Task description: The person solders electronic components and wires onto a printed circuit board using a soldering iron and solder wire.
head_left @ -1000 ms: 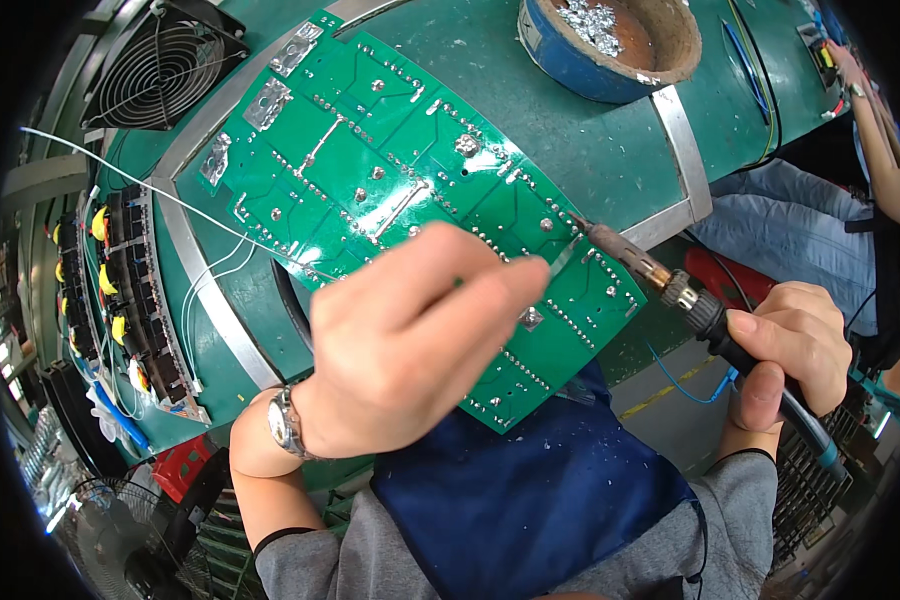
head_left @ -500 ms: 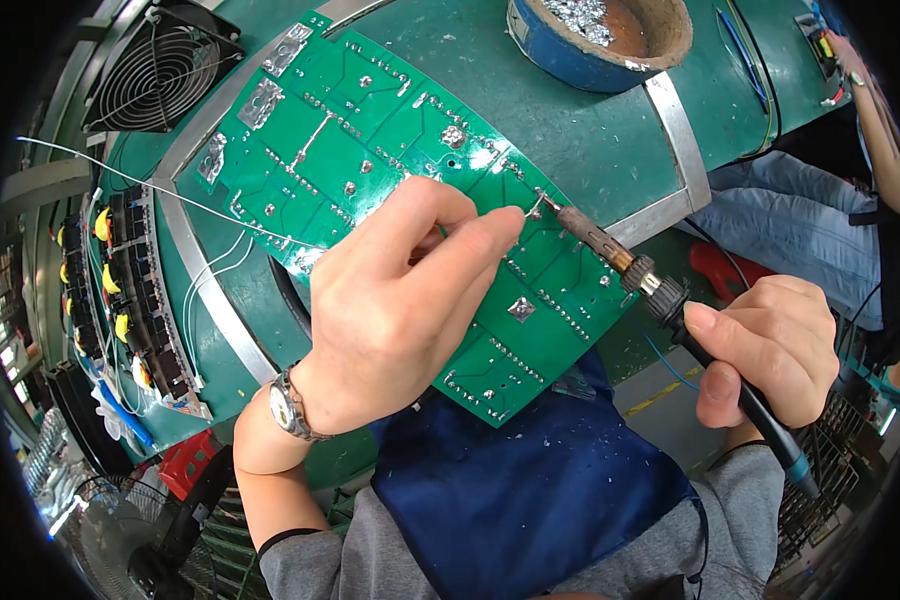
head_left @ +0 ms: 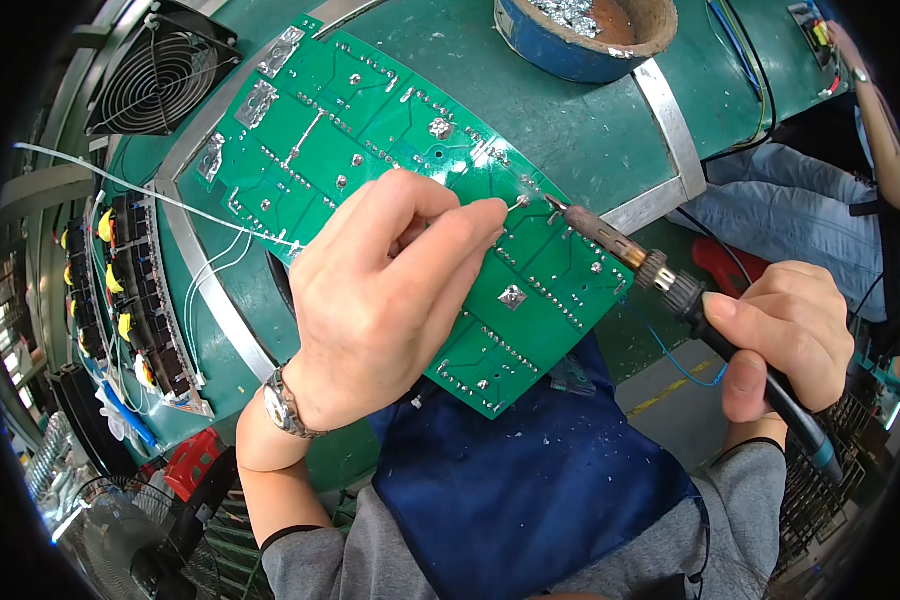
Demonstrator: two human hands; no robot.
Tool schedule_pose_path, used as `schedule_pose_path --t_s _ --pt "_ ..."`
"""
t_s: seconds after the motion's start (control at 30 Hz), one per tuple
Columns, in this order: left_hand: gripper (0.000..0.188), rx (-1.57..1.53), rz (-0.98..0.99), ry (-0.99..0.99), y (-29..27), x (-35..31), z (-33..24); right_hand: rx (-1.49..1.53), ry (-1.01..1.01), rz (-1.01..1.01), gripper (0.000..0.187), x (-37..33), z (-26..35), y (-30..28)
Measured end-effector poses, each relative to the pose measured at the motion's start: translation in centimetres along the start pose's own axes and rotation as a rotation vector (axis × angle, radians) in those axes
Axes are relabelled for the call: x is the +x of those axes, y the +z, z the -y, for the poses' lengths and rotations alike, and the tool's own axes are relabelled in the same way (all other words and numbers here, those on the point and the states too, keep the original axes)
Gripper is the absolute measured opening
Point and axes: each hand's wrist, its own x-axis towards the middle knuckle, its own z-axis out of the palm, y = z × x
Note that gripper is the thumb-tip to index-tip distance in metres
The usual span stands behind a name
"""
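Note:
A large green circuit board [head_left: 410, 110] lies tilted in front of me, solder side up, its near corner over my blue apron. Over its middle, my left hand [head_left: 380, 270] is closed in a pinch on thin solder wire [head_left: 160, 190]. The wire trails out to the left behind the hand, and its short free end points at a joint near the board's right edge. My right hand [head_left: 780, 345] grips the black handle of a soldering iron [head_left: 660, 275] from the right. The iron's tip is close to the right edge of the board, slightly apart from the wire end.
A round blue pot [head_left: 570, 50] with silvery scraps stands at the far side. On the left are a black fan [head_left: 160, 75] and a strip of assembled parts [head_left: 135, 290] with yellow components. Another person's arm [head_left: 880, 130] shows at far right. Metal strips edge the green bench.
The iron's tip has drawn back from the wire end, and my right hand has shifted slightly right. My left hand has moved slightly left, still pinching the wire.

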Motion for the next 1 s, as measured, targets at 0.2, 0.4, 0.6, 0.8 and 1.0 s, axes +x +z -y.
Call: schedule_pose_path --t_s 0.2,0.4,0.6,0.8,1.0 --pt "0.024 0.030 -0.014 0.000 0.0 -0.1 0.1 0.014 0.027 -0.037 0.021 -0.2 0.4 0.6" --pt "0.024 0.031 -0.022 -0.017 -0.1 0.0 0.2 -0.023 0.130 0.108 0.027 0.3 1.1 0.7" --pt "0.028 0.032 0.011 -0.014 -0.8 -0.1 -0.1 -0.023 0.145 -0.021 0.021 0.0 1.4 1.1" --pt "0.033 -0.055 0.038 0.058 -0.2 -0.6 -0.5 -0.061 0.132 -0.127 0.026 -1.0 1.8 0.2" --pt "0.034 -0.068 0.026 0.104 0.3 -0.5 -0.4 -0.014 0.085 -0.054 0.024 -1.5 1.6 0.1"
